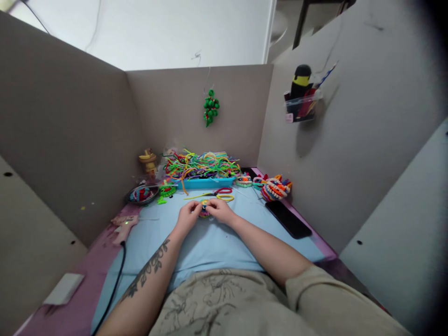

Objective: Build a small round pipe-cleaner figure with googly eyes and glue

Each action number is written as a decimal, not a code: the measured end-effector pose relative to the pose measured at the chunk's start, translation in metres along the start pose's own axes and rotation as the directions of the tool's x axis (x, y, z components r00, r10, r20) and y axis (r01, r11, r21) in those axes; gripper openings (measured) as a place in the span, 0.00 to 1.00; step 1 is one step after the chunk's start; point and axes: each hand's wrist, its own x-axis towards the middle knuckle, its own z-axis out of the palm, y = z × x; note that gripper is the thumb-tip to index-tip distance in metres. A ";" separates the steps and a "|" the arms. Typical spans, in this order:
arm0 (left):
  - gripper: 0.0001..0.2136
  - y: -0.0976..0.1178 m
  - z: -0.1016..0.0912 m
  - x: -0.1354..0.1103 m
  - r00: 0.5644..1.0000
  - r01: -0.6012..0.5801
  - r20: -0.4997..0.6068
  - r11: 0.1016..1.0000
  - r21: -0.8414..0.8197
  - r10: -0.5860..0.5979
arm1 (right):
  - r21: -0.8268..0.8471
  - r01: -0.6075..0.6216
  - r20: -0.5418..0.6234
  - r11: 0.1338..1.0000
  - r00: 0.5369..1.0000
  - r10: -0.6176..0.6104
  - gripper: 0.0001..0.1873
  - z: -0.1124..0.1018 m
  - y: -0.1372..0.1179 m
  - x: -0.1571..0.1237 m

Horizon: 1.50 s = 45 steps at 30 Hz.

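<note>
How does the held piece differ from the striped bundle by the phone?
The held piece is pinched between the left hand and right hand; the striped bundle lies untouched. The held piece looks smaller than the striped bundle, though it's partly hidden. The striped bundle sits farther right, the held piece nearer the middle. Both are multicoloured.

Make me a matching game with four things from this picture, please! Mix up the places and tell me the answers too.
Column one:
1. phone
2. green ornament
3. blue tray
4. small craft piece

Column two:
A. heaped with colourful strands
B. between the left hand and the right hand
C. lying flat, to the right of the right hand
D. hanging in front of the back panel

Right pairs: 1-C, 2-D, 3-A, 4-B.
</note>
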 end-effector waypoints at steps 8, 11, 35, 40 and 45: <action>0.13 0.000 0.003 0.000 0.992 0.111 0.068 0.994 -0.018 -0.109 | -0.131 0.106 0.015 0.986 0.994 -0.105 0.09 -0.003 -0.002 -0.001; 0.14 0.002 0.004 -0.001 0.970 0.224 0.122 0.965 -0.134 -0.208 | -0.130 0.121 0.018 0.984 0.993 -0.119 0.09 -0.004 -0.003 -0.002; 0.16 -0.003 0.002 0.000 0.984 0.172 0.009 0.950 -0.260 -0.176 | -0.008 -0.058 -0.006 0.998 0.998 0.058 0.08 0.000 0.004 0.000; 0.16 -0.007 0.001 0.002 0.979 0.195 0.006 0.926 -0.323 -0.204 | 0.072 -0.095 -0.037 0.993 0.995 0.098 0.08 -0.001 0.004 0.001; 0.15 -0.006 0.001 0.002 0.976 0.213 0.031 0.914 -0.346 -0.216 | 0.131 -0.121 -0.032 0.984 0.991 0.126 0.09 -0.002 0.001 0.001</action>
